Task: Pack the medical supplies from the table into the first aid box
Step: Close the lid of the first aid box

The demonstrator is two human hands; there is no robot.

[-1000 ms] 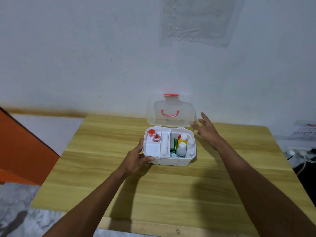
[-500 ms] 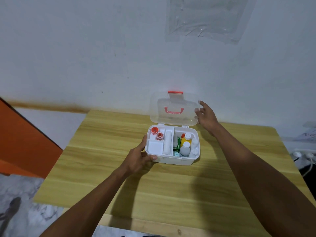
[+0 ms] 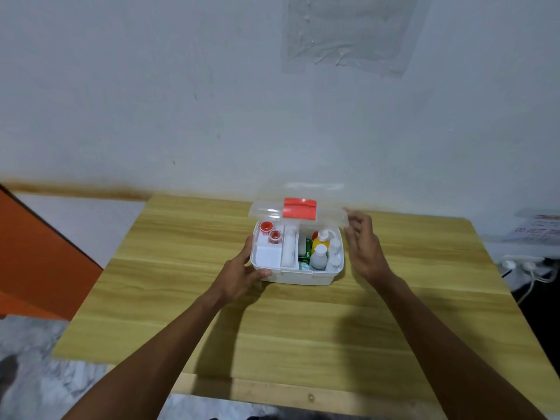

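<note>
The white first aid box (image 3: 298, 275) sits on the wooden table (image 3: 181, 313), near its far edge by the wall. The left hand (image 3: 242, 275) grips the box's near-left corner, thumb on the front rim and fingers along the left side. The clear lid (image 3: 266, 212) with its red latch (image 3: 299, 208) stands half lowered over the back of the box — motion-blurred. The right hand (image 3: 363, 247) is just beside the lid's right end, fingers loosely spread and holding nothing; actual contact cannot be told. Inside: two red-capped jars (image 3: 270, 231) at back left, a white roll (image 3: 288, 253) in the middle slot, and on the right a green packet (image 3: 304, 256) whose print is too small to read, a yellow bottle (image 3: 321, 242) and a white bottle (image 3: 318, 260). A paper (image 3: 539, 234) at far right carries blurred, unreadable writing.
</note>
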